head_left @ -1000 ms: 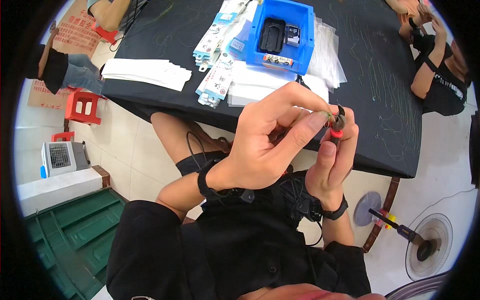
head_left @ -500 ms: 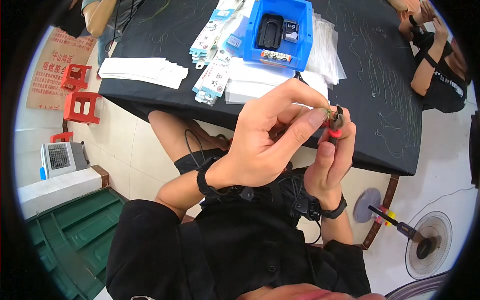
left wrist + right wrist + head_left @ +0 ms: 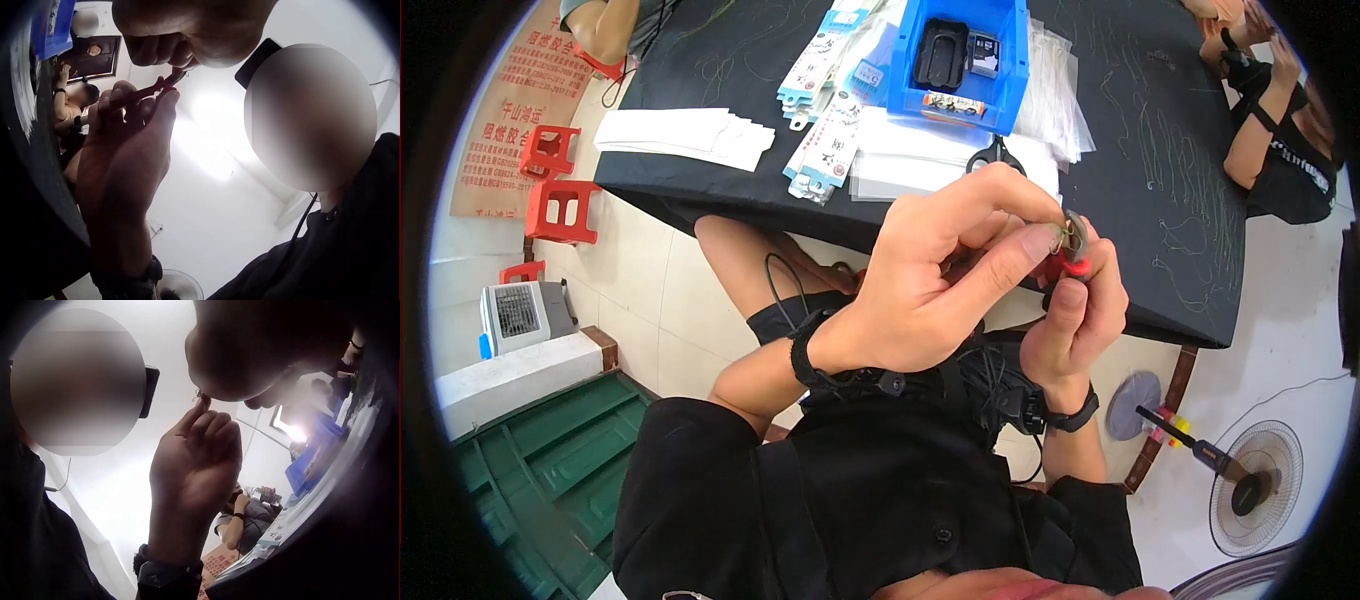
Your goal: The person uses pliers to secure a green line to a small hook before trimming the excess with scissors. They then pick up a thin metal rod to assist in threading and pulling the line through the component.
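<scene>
Over the near table edge, my left hand [image 3: 940, 280] pinches a tiny piece with thin greenish line [image 3: 1061, 236] between thumb and forefinger. In the right wrist view a small dark wire-like loop [image 3: 198, 395] stands out at those fingertips; too small to name its kind. My right hand [image 3: 1075, 325] grips a pair of pliers with red handles [image 3: 1079, 268], fingers and thumb curled round them. The metal head points upward, right at the left fingertips. From the left wrist view, the pliers [image 3: 134, 98] run across the right hand's fingers toward the left hand above.
On the black-covered table [image 3: 1140, 260] stands a blue bin [image 3: 1012, 100] holding black cases. Black-handled scissors [image 3: 996, 155], printed packets [image 3: 825, 150], clear sleeves [image 3: 1055, 100] and white paper strips [image 3: 685, 138] lie around it. Thin lines [image 3: 1200, 200] spread at right, near another person [image 3: 1275, 150].
My right hand has moved slightly right and turned the pliers, so their head shows at another angle. The left hand keeps its pinch. More of the scissors shows by the bin.
</scene>
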Demonstrator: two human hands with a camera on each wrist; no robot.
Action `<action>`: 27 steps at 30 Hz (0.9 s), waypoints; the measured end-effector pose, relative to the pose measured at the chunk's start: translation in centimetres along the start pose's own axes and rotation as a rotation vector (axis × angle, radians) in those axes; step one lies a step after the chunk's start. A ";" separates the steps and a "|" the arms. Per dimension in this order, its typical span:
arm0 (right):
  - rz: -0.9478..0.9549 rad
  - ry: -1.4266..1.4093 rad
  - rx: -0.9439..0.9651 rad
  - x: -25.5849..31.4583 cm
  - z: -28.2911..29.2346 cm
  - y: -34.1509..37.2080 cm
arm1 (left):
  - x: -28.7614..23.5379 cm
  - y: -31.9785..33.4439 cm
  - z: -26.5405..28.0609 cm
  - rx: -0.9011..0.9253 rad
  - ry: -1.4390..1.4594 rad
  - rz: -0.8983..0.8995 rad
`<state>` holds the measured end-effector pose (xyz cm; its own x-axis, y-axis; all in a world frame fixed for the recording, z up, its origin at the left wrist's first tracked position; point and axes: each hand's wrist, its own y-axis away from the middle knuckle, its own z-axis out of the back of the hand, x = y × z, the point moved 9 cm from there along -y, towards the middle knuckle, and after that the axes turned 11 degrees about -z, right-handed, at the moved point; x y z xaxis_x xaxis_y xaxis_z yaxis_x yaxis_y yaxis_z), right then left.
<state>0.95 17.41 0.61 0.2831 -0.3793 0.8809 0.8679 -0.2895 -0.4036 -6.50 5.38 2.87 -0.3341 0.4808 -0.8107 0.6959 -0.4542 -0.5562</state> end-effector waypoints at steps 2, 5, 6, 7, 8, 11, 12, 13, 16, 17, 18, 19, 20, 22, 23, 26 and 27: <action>0.003 -0.140 -0.033 -0.5 0.5 0.3 | -0.2 0.1 0.1 -0.022 -0.017 -0.020; -0.053 -0.234 -0.202 -0.2 0.6 0.3 | -0.1 0.2 0.1 0.098 -0.073 0.029; -0.058 -0.194 -0.224 -0.2 0.8 0.4 | -0.1 0.2 0.0 0.097 -0.072 0.030; -0.058 -0.194 -0.224 -0.3 1.2 0.5 | -0.3 0.2 -0.1 0.099 -0.074 0.004; -0.023 -0.058 -0.180 -0.1 1.3 0.7 | -0.6 0.2 -0.2 0.102 -0.076 -0.022; 0.034 0.119 -0.110 1.2 0.9 0.4 | -1.2 0.4 -0.5 0.158 -0.198 -0.074; 0.053 0.111 -0.130 1.3 1.0 0.5 | -1.4 0.4 -0.6 0.139 -0.195 -0.101; 0.072 0.103 -0.149 1.5 1.1 0.5 | -1.4 0.4 -0.8 0.140 -0.195 -0.100; 0.053 0.011 -0.173 1.5 1.3 0.5 | -1.7 0.4 -1.0 0.108 -0.213 -0.136; 0.053 0.012 -0.174 1.5 1.2 0.6 | -1.8 0.4 -1.1 0.093 -0.222 -0.143; 0.060 0.013 -0.196 1.6 1.3 0.6 | -1.9 0.4 -1.1 0.078 -0.231 -0.151; 0.066 0.014 -0.218 1.6 1.5 0.7 | -1.9 0.3 -1.2 0.080 -0.229 -0.150; 0.065 0.016 -0.220 1.7 1.5 0.8 | -1.9 0.3 -1.2 0.065 -0.227 -0.160; 0.005 -0.017 -0.221 1.4 1.5 0.9 | -1.9 0.3 -1.2 0.049 -0.226 -0.169; 0.004 -0.017 -0.222 1.4 1.5 1.0 | -1.7 0.3 -1.1 0.045 -0.212 -0.159; -0.034 -0.027 -0.232 1.0 1.5 1.1 | -1.6 0.2 -1.0 0.054 -0.223 -0.148; -0.053 -0.037 -0.246 1.0 1.5 1.1 | -1.6 0.2 -1.1 0.066 -0.249 -0.146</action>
<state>2.80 18.07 1.38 0.2588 -0.3265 0.9091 0.7577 -0.5151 -0.4007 -5.18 5.36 4.26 -0.5789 0.3496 -0.7366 0.5888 -0.4457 -0.6743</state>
